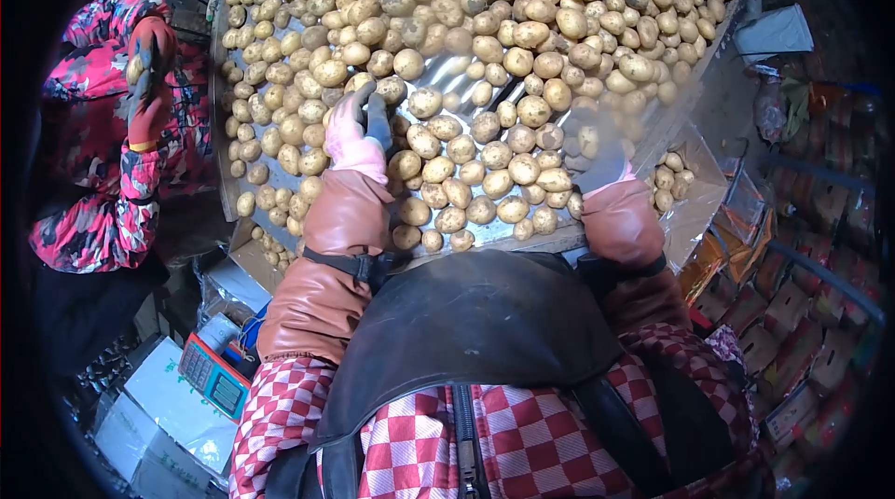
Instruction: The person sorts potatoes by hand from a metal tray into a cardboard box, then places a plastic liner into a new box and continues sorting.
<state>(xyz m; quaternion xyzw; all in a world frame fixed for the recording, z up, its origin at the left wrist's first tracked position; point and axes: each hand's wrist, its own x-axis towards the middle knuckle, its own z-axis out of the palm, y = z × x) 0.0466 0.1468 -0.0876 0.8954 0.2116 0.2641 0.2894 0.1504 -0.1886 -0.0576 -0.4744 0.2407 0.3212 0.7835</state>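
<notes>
A wide layer of potatoes (522, 168) covers the sorting table before me, heaped higher toward the back. My left hand (359, 133), in a pink glove with dark grey on its thumb side, rests among them at the left. Its thumb and fingers are apart, the tips right at a few potatoes. My right hand (601, 149) is at the right side of the spread, smeared by motion. Dark gloved fingers show around one potato (588, 141) there. Brown sleeve covers (347, 214) wrap both my forearms.
A co-worker in a pink camouflage jacket (89, 112) stands at the left, a red-gloved hand (149, 79) raised. Cardboard boxes with potatoes (673, 184) sit below the table's near corners. A scale with a red and teal panel (213, 376) is lower left; stacked cartons (788, 308) are at right.
</notes>
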